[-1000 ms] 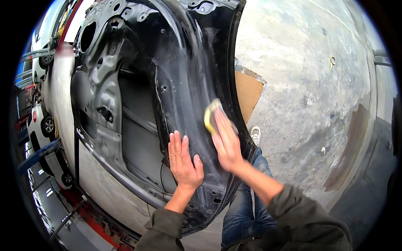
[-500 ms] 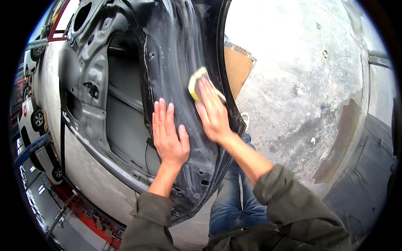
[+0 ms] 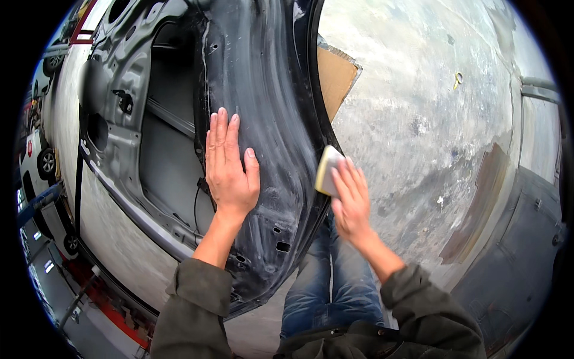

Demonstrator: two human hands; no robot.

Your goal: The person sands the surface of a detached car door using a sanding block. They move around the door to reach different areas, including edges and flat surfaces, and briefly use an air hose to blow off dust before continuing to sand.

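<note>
— Where are the hands on that door?

— The left hand point(image 3: 230, 170) lies flat, fingers straight and together, palm pressed on the dark, scuffed metal car door panel point(image 3: 269, 119), just beside the rim of the big inner opening. It grips nothing; it only bears on the surface.

— And the other one?

— The right hand point(image 3: 351, 203) holds a small pale yellow sanding block point(image 3: 327, 169), fingers laid over its back, at the panel's right edge (the block looks to be right on that edge, though I cannot tell if it is pressed hard against it). The two hands are apart, with a stretch of whitish, rubbed paint between them.

— Any room around it?

— To the right, plenty: bare, stained grey concrete floor point(image 3: 430, 119) runs open from the door's edge outward. A flat brown piece of cardboard point(image 3: 335, 81) pokes out behind the panel's upper right edge. The person's blue jeans point(image 3: 332, 281) stand close under the door's lower edge. To the left, the grey inner door frame point(image 3: 131, 137) with its cut-outs fills the space, and parked cars point(image 3: 39, 155) sit at the far rim.
</note>
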